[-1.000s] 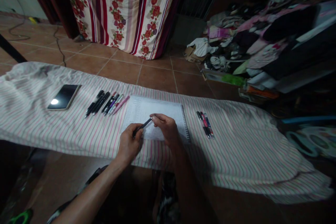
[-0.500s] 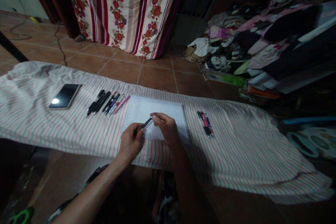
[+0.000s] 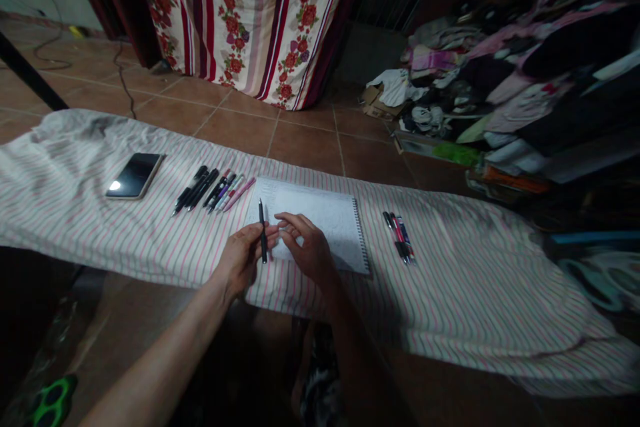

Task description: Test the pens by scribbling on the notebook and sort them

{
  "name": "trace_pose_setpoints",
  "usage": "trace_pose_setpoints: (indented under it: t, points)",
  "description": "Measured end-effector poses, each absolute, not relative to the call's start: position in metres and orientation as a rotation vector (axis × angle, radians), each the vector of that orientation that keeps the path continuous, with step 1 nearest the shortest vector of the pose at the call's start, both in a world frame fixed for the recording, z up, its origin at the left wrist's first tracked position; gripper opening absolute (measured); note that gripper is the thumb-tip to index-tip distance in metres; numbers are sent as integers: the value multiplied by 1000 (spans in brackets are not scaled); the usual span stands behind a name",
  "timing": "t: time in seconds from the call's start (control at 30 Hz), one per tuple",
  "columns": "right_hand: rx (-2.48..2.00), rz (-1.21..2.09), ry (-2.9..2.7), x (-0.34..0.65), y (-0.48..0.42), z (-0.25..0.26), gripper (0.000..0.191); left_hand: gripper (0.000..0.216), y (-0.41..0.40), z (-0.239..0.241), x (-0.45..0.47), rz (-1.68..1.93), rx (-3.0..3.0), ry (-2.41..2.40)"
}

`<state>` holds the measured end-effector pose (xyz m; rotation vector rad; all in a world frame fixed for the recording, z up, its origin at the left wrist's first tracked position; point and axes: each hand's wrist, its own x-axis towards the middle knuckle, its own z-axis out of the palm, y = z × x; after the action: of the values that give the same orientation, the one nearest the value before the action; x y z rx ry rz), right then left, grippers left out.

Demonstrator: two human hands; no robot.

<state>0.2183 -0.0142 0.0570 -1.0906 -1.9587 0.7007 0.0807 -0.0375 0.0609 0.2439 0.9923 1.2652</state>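
My left hand (image 3: 243, 260) pinches a dark pen (image 3: 261, 229) that stands nearly upright, its tip pointing away from me. My right hand (image 3: 306, 249) is beside it with curled fingers touching the lower part of the pen, over the near left corner of a spiral notebook (image 3: 327, 217). The notebook lies open on a striped cloth (image 3: 450, 280) spread over a low surface.
Several pens (image 3: 215, 190) lie in a row left of the notebook, with a phone (image 3: 135, 175) further left. Three pens (image 3: 399, 237) lie to its right. A floral curtain (image 3: 250, 13) hangs behind, and a pile of clothes (image 3: 500, 80) fills the right.
The pen has swung from slanting between both hands to nearly upright in my left hand. My right hand has let go of its far end and dropped lower. The camera shifted slightly.
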Motion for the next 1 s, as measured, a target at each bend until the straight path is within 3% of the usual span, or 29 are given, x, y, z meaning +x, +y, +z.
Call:
trace_pose_setpoints:
  t: [0.4, 0.67, 0.87, 1.0]
  points:
    - [-1091, 552, -2267, 208, -21, 46, 42, 14, -37, 58, 71, 1314, 178, 878]
    - [-859, 577, -2024, 201, -23, 46, 31, 11, -42, 58, 76, 1254, 254, 813]
    - [-1076, 914, -1360, 202, -18, 63, 20, 19, -54, 50, 82, 1131, 1266, 1316]
    - [-1114, 921, -1024, 206, -10, 60, 17, 25, -75, 36, 87, 867, 2136, 1473]
